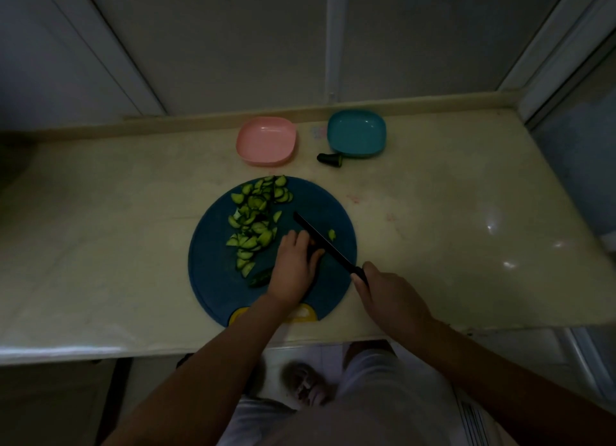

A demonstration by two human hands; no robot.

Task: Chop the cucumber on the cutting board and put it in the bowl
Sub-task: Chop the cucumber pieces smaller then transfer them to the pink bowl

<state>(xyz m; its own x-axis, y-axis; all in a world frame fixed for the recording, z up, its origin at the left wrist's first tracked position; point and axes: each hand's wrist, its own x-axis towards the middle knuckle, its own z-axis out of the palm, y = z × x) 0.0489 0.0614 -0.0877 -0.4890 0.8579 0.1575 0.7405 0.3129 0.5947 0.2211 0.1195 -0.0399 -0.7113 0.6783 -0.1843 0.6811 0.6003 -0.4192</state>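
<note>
Loads of cucumber slices [253, 219] on blue cutting board [333, 205], left hand [293, 265] curled round cucumber stub [260, 277], right hand [383, 292] gripping black knife [320, 239].

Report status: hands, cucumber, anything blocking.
Right hand grips knife, left hand holds cucumber stub. Slices piled on cutting board; pink bowl, teal bowl empty. Nothing blocking.

I see the cream counter [466, 212] bearing a blue cutting board [216, 279] under my left hand [293, 269]; beyond it sit a pink bowl [266, 140], teal bowl [356, 134] and cucumber stub [330, 158].
</note>
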